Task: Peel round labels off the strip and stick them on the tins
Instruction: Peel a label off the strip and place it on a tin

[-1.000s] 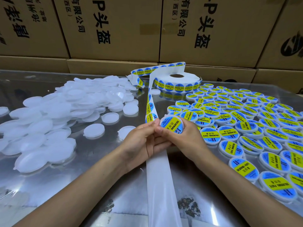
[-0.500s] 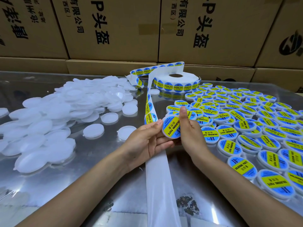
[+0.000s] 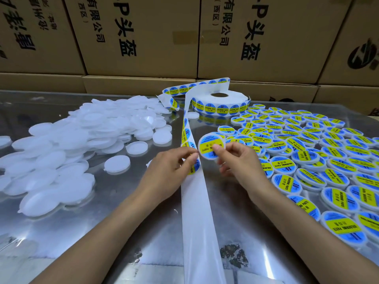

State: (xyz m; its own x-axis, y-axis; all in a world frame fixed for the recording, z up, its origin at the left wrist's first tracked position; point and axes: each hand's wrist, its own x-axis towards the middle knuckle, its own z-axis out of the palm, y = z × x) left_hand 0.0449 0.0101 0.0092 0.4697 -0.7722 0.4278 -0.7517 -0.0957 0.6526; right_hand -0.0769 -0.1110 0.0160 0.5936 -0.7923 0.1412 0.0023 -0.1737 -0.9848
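Just right of the tabletop's middle, the right hand [image 3: 240,160] holds a labelled tin [image 3: 211,147] tilted up, thumb on its face. Beside it, the left hand [image 3: 170,171] pinches a label [image 3: 193,167] on the strip [image 3: 196,201], forearms angling inward.

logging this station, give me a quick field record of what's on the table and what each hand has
left hand: pinches the label strip at the next label
right hand: holds a labelled tin, tilted, above the table
label roll: at the back, strip running toward the person
unlabelled tins: white pile on the left
labelled tins: spread on the right
empty backing: trails toward the camera
table: shiny, reflective
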